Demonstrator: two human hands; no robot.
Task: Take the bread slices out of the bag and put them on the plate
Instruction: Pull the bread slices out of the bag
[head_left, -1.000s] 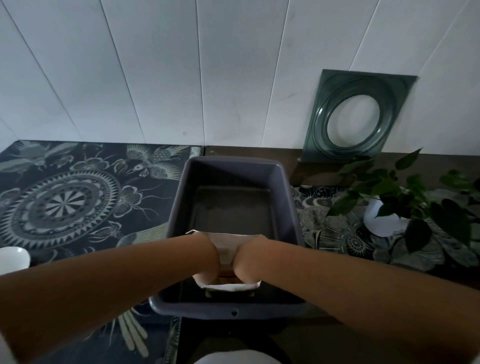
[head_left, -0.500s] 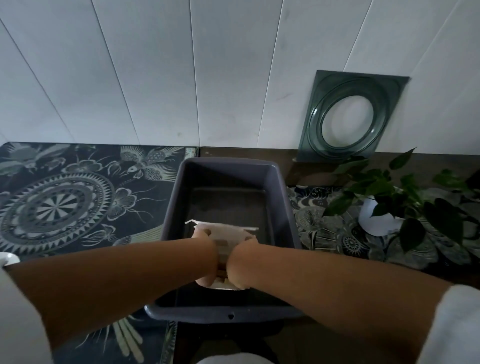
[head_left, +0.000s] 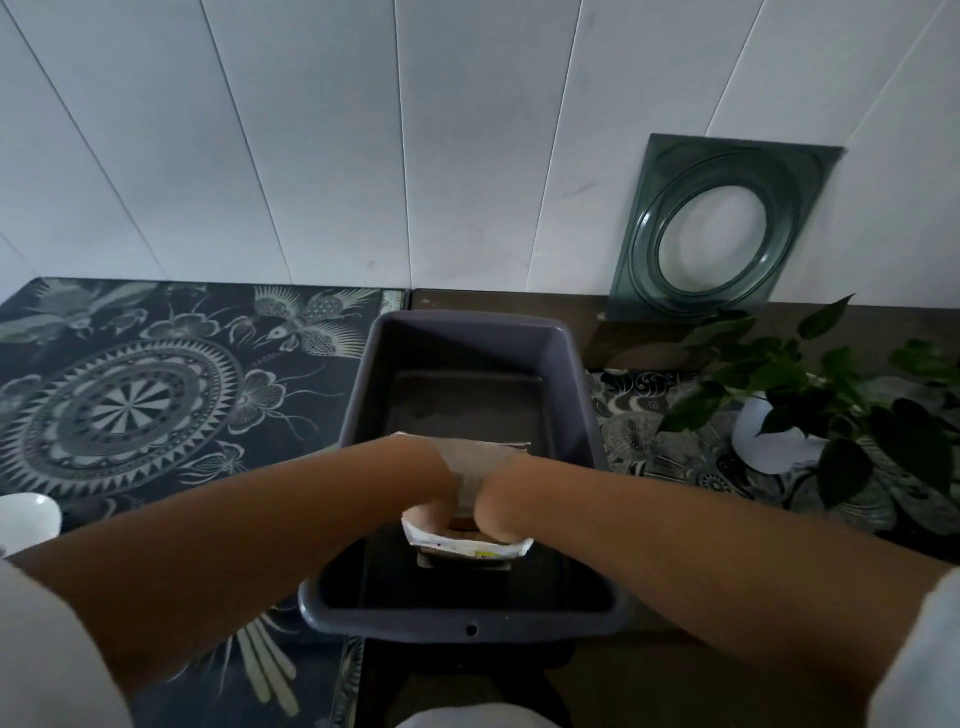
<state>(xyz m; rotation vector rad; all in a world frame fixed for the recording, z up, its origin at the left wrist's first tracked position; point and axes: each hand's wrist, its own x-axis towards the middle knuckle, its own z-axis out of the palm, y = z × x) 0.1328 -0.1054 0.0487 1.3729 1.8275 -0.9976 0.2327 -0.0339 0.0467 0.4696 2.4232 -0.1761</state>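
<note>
A white bread bag (head_left: 470, 545) lies inside a dark grey plastic tub (head_left: 571, 364), near its front half. Both my hands reach down into the tub. My left hand (head_left: 428, 512) grips the bag's left side and my right hand (head_left: 498, 512) grips its right side, close together. The fingers are hidden behind the wrists and the bag. A brownish strip of bread shows in the gap between the hands. A white plate's edge (head_left: 28, 522) sits at the far left on the patterned mat.
A black patterned mat (head_left: 130, 395) covers the table's left part. A potted green plant in a white pot (head_left: 779, 436) stands at the right. A dark green square frame (head_left: 722, 228) leans on the white panelled wall behind.
The bag's near end has come up a little between my hands and its white edge shows more. Both hands stay on it inside the tub. The view shifted slightly.
</note>
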